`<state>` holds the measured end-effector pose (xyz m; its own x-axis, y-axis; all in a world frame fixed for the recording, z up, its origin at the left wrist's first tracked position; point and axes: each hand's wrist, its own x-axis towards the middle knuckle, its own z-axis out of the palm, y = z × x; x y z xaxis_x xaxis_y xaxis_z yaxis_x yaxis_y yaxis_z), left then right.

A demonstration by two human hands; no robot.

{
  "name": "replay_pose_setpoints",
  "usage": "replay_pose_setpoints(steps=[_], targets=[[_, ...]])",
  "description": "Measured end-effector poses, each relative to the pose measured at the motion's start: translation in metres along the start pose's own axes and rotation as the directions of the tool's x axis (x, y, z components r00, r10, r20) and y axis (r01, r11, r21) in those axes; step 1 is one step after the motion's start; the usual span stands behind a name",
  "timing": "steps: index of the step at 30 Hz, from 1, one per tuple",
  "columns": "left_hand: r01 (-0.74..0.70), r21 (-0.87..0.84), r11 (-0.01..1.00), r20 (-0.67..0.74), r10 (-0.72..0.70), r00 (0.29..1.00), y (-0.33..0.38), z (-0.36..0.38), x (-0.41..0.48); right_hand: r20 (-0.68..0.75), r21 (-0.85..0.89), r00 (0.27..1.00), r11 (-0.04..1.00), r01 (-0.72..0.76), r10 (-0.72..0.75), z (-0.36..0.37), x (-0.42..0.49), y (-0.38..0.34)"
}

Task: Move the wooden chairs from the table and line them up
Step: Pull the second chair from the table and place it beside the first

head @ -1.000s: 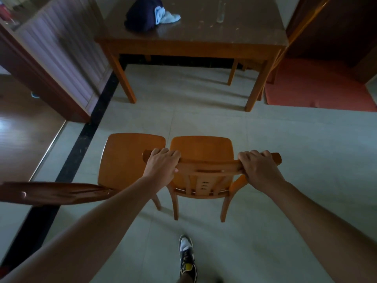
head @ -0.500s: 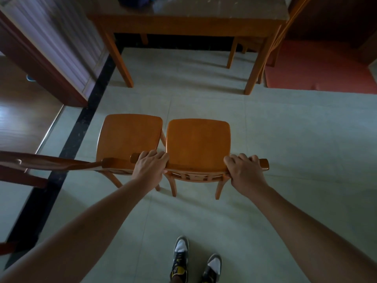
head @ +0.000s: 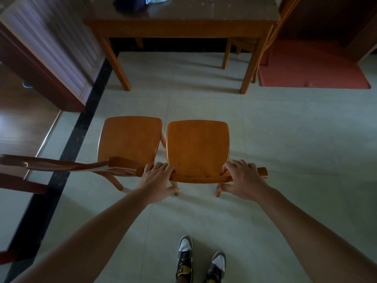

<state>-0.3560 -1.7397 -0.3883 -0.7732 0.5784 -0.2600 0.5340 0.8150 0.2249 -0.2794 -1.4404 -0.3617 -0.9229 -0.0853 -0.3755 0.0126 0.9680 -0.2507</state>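
Note:
Two orange wooden chairs stand side by side on the tiled floor, seats facing the table. Both my hands are on the top rail of the right chair (head: 197,148). My left hand (head: 157,180) wraps the rail's left end, and my right hand (head: 242,180) covers its right end with the thumb spread below. All four legs of this chair appear to be on the floor. The left chair (head: 130,137) nearly touches it. A third chair's dark back rail (head: 47,165) reaches in from the left. Another chair (head: 269,39) remains tucked at the table's right side.
The wooden table (head: 183,27) stands ahead with a dark blue bag (head: 130,5) on it. A red mat (head: 312,72) lies at the right. A wooden partition (head: 47,54) and a black floor strip (head: 67,152) run along the left. My shoes (head: 184,260) are just behind the chair.
The right chair went from tilted towards me to upright, its seat now level beside the left chair. My thumbs have spread away from the rail. My feet have come together.

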Motion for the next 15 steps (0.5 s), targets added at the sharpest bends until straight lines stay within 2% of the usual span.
replay_pose_setpoints(steps=[2, 3, 5, 7, 9, 11, 15], targets=[[0.031, -0.194, 0.981, 0.095, -0.013, 0.995, 0.000, -0.012, -0.001, -0.023, 0.240, 1.000, 0.971, 0.000, 0.006, -0.011, -0.003, -0.007], [0.058, -0.335, 0.940, 0.094, -0.028, 0.995, 0.001, -0.018, 0.000, -0.065, 0.371, 0.998, 0.929, 0.000, 0.026, -0.014, -0.006, -0.013], [0.086, -0.597, 0.797, 0.007, -0.103, 0.995, 0.006, -0.026, 0.004, -0.142, 0.613, 0.983, 0.790, -0.005, 0.116, -0.016, -0.007, -0.027], [0.060, -0.761, 0.646, -0.084, -0.190, 0.978, 0.014, -0.032, 0.008, -0.177, 0.790, 0.959, 0.613, 0.006, 0.220, -0.020, -0.003, -0.041], [0.029, -0.848, 0.529, -0.125, -0.252, 0.960, 0.023, -0.040, 0.013, -0.202, 0.879, 0.942, 0.474, 0.054, 0.268, -0.027, 0.002, -0.052], [-0.031, -0.887, 0.461, -0.174, -0.272, 0.947, 0.030, -0.055, 0.020, -0.263, 0.908, 0.918, 0.399, 0.130, 0.298, -0.042, 0.006, -0.057], [-0.201, -0.861, 0.467, -0.355, -0.269, 0.895, 0.043, -0.108, 0.034, -0.425, 0.877, 0.848, 0.375, 0.300, 0.317, -0.091, 0.008, -0.062]])
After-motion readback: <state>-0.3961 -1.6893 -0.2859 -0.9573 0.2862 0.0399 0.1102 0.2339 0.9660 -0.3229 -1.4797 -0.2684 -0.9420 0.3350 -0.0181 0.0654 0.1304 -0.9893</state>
